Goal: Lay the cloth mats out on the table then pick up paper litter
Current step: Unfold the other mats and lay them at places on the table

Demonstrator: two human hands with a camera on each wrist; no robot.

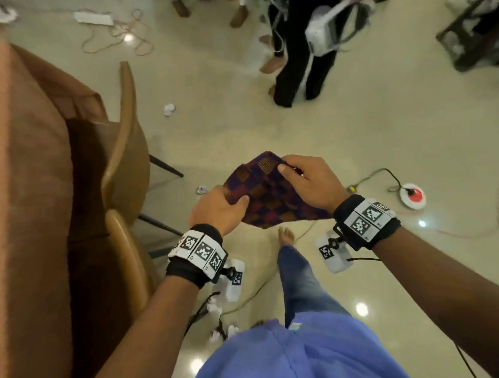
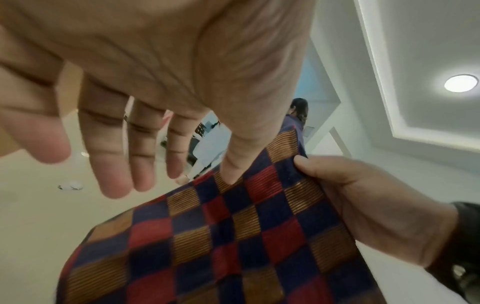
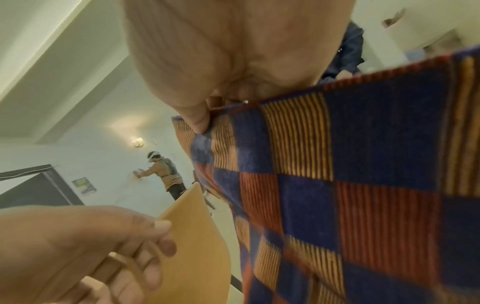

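Observation:
I hold a red, blue and orange checked cloth mat in the air above the floor. My right hand pinches its far corner, thumb on top. My left hand is at the mat's near left edge. In the left wrist view its fingers are straight and clear of the mat, and only the thumb touches the edge. Crumpled paper litter lies on the floor by the chairs, with more pieces near the mat and behind my left wrist.
A table under a brown cloth fills the left side, with two tan chairs pushed against it. Cables and a round red-and-white device lie on the floor at the right. Another person stands ahead.

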